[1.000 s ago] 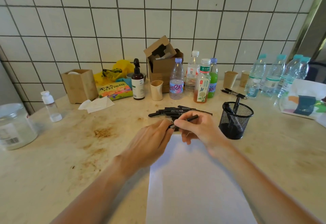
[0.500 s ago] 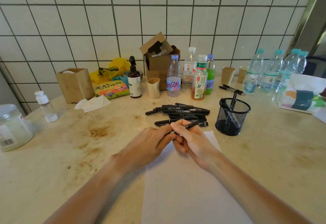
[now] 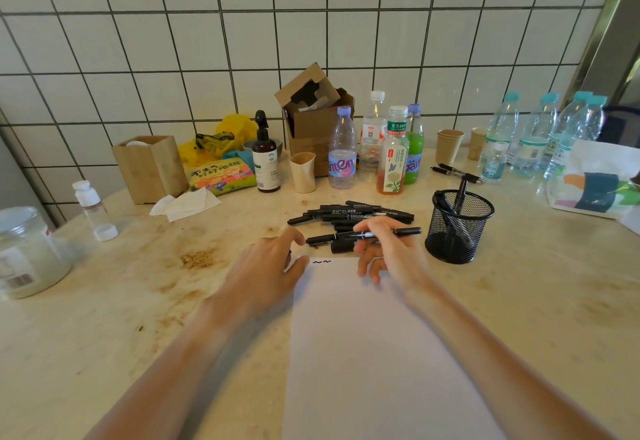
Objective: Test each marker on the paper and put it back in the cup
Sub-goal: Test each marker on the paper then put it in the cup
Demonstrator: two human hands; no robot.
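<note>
1. Head view showed the hands parted; half a second before they had been joined over one marker at the top of the paper (image 3: pixel 374 353).
2. The right hand (image 3: pixel 388 252) pinched a marker (image 3: pixel 363 234) between thumb and fingers, holding it level just above the paper's far edge, one end pointing toward the cup (image 3: pixel 459 226).
3. The left hand (image 3: pixel 273 266) had drawn away to the left, its fingers loosely curled near the paper's top left corner; whether it pinched a cap could not be told.
4. A small wavy mark (image 3: pixel 322 261) sat at the top of the paper, uncovered by the hands' parting.
5. Judged from this, one test stroke was done, and the marker in hand was either about to be capped or headed for the cup.
6. The cup, black mesh, stood right of the paper with a few markers already upright in it.
7. The pile (image 3: pixel 349 214) of untested markers lay just beyond the hands, so most of the task remained.
8. The counter (image 3: pixel 138 301) was pale stone with brown stains left of the paper.
9. Bottles (image 3: pixel 393 152), a cardboard box (image 3: pixel 311 121), paper cups and a jar (image 3: pixel 27 252) lined the back, against a white tiled wall (image 3: pixel 173 41).
</note>
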